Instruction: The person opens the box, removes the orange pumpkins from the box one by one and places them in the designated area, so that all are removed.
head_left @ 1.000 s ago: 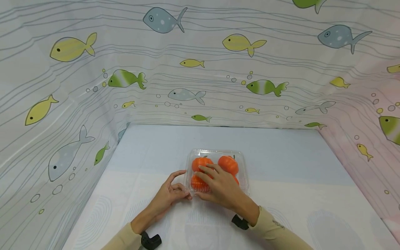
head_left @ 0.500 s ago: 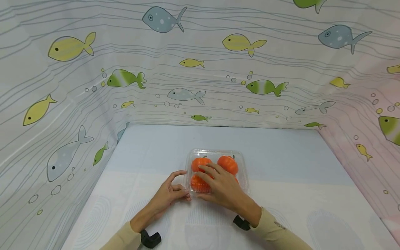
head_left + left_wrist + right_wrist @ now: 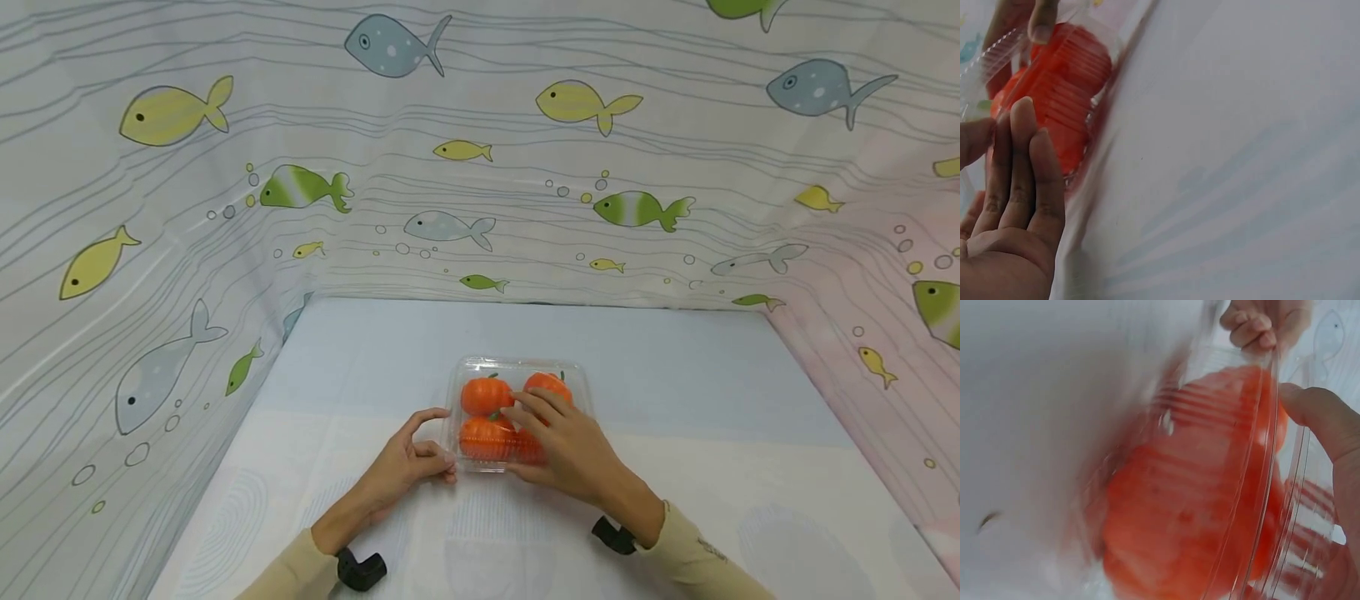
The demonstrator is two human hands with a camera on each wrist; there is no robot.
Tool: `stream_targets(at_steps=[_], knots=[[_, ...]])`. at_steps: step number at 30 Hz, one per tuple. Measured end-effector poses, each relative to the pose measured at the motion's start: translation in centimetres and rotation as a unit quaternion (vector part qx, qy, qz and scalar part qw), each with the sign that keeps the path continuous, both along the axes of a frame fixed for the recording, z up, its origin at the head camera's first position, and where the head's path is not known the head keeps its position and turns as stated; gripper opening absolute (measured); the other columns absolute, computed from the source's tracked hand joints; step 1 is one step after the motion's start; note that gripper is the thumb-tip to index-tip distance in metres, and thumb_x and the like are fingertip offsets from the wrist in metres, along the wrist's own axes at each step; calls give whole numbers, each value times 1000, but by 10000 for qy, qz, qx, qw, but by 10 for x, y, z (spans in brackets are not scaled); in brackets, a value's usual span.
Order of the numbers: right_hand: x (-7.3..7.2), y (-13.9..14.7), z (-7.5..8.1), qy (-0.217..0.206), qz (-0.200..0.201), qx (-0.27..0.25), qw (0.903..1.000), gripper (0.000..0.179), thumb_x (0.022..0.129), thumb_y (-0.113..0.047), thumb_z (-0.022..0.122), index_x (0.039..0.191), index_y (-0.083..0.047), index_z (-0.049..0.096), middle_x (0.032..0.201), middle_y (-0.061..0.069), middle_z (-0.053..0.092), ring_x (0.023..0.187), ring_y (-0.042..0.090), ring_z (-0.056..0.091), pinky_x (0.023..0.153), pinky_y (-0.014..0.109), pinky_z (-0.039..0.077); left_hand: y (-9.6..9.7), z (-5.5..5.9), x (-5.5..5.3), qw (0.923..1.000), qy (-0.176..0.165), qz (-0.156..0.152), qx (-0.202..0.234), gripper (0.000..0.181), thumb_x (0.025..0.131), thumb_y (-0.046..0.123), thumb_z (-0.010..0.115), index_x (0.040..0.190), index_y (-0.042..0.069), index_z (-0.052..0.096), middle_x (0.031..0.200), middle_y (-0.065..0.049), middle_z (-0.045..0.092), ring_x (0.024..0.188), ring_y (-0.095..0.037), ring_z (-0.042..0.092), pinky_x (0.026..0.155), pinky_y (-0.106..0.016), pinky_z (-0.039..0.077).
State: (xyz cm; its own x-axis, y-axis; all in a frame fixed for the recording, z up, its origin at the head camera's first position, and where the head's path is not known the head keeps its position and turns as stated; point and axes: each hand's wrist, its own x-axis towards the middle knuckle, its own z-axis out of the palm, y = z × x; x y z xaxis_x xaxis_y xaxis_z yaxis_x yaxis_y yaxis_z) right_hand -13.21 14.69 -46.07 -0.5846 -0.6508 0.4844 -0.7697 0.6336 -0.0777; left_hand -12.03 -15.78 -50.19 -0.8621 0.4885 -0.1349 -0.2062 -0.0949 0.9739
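A clear plastic clamshell box (image 3: 517, 363) with its lid over the top sits mid-table in the head view. Inside are several small orange pumpkins (image 3: 486, 397) with green stems. My left hand (image 3: 401, 468) stays at the box's left side, index fingertip by the edge, thumb near the front corner. The left wrist view shows that hand's fingers (image 3: 1022, 150) held nearly straight beside the box. Over the lid's right half, my right hand (image 3: 573, 450) has its fingers spread, partly covering the right pumpkins. Its thumb (image 3: 1316, 412) touches the lid rim in the right wrist view.
A pale patterned cloth covers the table (image 3: 675, 375). Fish-printed curtains (image 3: 525, 192) hang behind it and along both sides. Black wrist mounts (image 3: 362, 571) sit below both sleeves.
My right hand has shifted right along the front of the lid, uncovering the left pumpkins and part of the near right one. The left hand and the box have hardly moved.
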Motion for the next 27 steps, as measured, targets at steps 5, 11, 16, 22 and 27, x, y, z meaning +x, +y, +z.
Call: stream_targets(at_steps=[5, 11, 16, 22, 27], knots=[[1, 17, -2, -93, 27, -102, 9999, 74, 75, -47, 90, 136, -14, 65, 143, 11, 59, 132, 30, 53, 95, 46, 57, -1, 0, -1, 9999, 90, -34, -70, 74, 97, 9, 73, 156, 16, 30, 96, -20, 71, 86, -30, 73, 90, -44, 59], [4, 37, -2, -271, 17, -211, 9994, 77, 71, -41, 94, 137, -15, 65, 145, 9, 58, 134, 31, 52, 93, 48, 57, -1, -2, -1, 10000, 42, -16, -67, 73, 96, 9, 73, 156, 19, 32, 95, -21, 70, 85, -32, 73, 89, -46, 59], [4, 50, -3, -395, 28, -178, 9991, 81, 70, -39, 95, 141, -15, 62, 148, 8, 55, 136, 32, 50, 93, 48, 57, -1, -3, -1, 10000, 13, 0, -84, 75, 96, 9, 75, 156, 19, 32, 95, -21, 71, 85, -33, 73, 89, -47, 59], [3, 62, -5, -589, 117, -235, 9979, 80, 73, -37, 94, 142, -13, 60, 149, 7, 54, 139, 30, 49, 95, 47, 56, -2, -1, -2, 10000, -21, -15, -91, 75, 95, 10, 76, 156, 21, 32, 97, -22, 71, 85, -34, 74, 89, -49, 59], [3, 70, -5, -734, 131, -307, 9967, 80, 74, -37, 93, 143, -12, 60, 151, 6, 54, 141, 27, 47, 101, 47, 52, -2, 0, -2, 9999, -21, -74, -114, 74, 96, 9, 75, 155, 22, 32, 99, -23, 71, 87, -35, 74, 90, -49, 58]])
